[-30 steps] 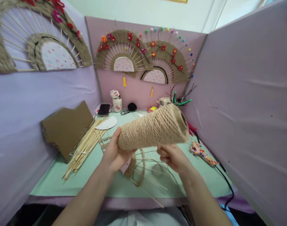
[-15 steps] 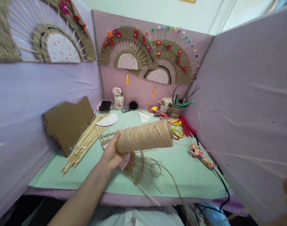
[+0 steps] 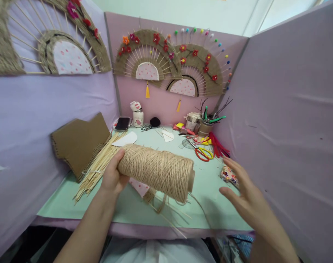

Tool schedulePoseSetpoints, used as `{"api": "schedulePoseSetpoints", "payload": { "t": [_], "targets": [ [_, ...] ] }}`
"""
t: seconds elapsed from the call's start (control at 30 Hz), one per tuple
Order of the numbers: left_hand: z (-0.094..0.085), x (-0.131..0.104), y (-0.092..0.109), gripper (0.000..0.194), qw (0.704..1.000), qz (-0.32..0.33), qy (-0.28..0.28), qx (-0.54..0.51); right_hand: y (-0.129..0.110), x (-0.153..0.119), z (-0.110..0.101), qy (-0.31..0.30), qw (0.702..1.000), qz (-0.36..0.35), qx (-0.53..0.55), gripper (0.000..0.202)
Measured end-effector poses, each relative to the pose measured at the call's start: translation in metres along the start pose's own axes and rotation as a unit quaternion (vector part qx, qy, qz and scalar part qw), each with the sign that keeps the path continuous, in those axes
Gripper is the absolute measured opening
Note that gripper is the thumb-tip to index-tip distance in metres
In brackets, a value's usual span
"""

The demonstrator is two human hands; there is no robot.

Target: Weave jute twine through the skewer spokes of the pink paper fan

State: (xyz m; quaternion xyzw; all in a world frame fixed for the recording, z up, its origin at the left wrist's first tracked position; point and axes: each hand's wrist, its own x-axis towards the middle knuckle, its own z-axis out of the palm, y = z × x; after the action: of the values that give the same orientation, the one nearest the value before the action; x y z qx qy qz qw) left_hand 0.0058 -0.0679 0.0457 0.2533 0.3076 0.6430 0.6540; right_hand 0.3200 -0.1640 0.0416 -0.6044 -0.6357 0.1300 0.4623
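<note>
A large spool of jute twine is held up over the table, gripped at its left end by my left hand. Its right end tilts down and shows the cardboard core. To the right, my right hand is raised with thumb and fingers apart and nothing in it. Under the spool lies a partly woven fan with a pink dotted centre and thin sticks, largely covered by the spool. A loose strand of twine runs down toward the table's front edge.
Bamboo sticks and brown cardboard lie at left. Scissors and a patterned glue gun, partly behind my right hand, are at right. A can of tools stands at the back. Finished fans hang on the panels.
My right hand has come in from the far right edge, and the taut strand there no longer shows. The spool has shifted left, its right end now tilted downward.
</note>
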Motion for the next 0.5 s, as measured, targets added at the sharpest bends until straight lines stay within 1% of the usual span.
{"api": "schedulePoseSetpoints", "payload": {
  "t": [0.03,0.07,0.1,0.13,0.17,0.2,0.23,0.27,0.3,0.33,0.37,0.43,0.47,0.5],
  "targets": [
    [0.001,-0.003,-0.001,0.029,1.000,-0.011,0.002,0.005,-0.005,0.003,0.016,-0.042,0.993,-0.018,0.105,0.074],
    [0.001,-0.006,-0.003,0.030,1.000,-0.020,0.003,0.011,-0.008,0.004,0.031,-0.089,0.975,-0.019,0.205,0.076],
    [0.001,-0.009,-0.003,0.030,0.999,-0.028,0.001,0.017,-0.009,0.004,0.045,-0.141,0.949,0.000,0.281,0.079],
    [0.000,-0.011,-0.003,0.031,0.999,-0.034,-0.004,0.022,-0.009,0.004,0.056,-0.198,0.923,0.025,0.330,0.082],
    [-0.002,-0.013,-0.002,0.031,0.999,-0.037,-0.009,0.028,-0.007,0.002,0.064,-0.261,0.898,0.057,0.349,0.082],
    [-0.004,-0.015,0.000,0.032,0.999,-0.036,-0.012,0.033,-0.004,0.001,0.069,-0.318,0.877,0.090,0.350,0.078],
    [-0.006,-0.015,0.002,0.031,0.999,-0.032,-0.012,0.038,-0.001,0.000,0.070,-0.355,0.863,0.120,0.339,0.069],
    [-0.009,-0.016,0.004,0.031,0.999,-0.025,-0.009,0.043,0.001,0.000,0.069,-0.363,0.859,0.143,0.331,0.057],
    [-0.011,-0.015,0.006,0.031,0.999,-0.017,-0.001,0.048,0.002,0.000,0.064,-0.339,0.864,0.159,0.335,0.046],
    [-0.014,-0.014,0.007,0.032,0.999,-0.007,0.009,0.051,0.001,0.000,0.057,-0.287,0.875,0.168,0.351,0.040],
    [-0.016,-0.013,0.008,0.032,0.998,0.004,0.020,0.053,-0.001,0.001,0.047,-0.217,0.886,0.165,0.374,0.038],
    [-0.019,-0.008,0.009,0.033,0.997,0.025,0.041,0.053,-0.007,0.002,0.021,-0.063,0.898,0.136,0.413,0.039],
    [-0.020,-0.004,0.008,0.034,0.997,0.036,0.048,0.050,-0.009,0.002,0.006,0.008,0.905,0.118,0.408,0.039],
    [-0.021,-0.001,0.007,0.034,0.996,0.047,0.055,0.046,-0.009,0.000,-0.010,0.075,0.919,0.102,0.373,0.038]
  ]
}}
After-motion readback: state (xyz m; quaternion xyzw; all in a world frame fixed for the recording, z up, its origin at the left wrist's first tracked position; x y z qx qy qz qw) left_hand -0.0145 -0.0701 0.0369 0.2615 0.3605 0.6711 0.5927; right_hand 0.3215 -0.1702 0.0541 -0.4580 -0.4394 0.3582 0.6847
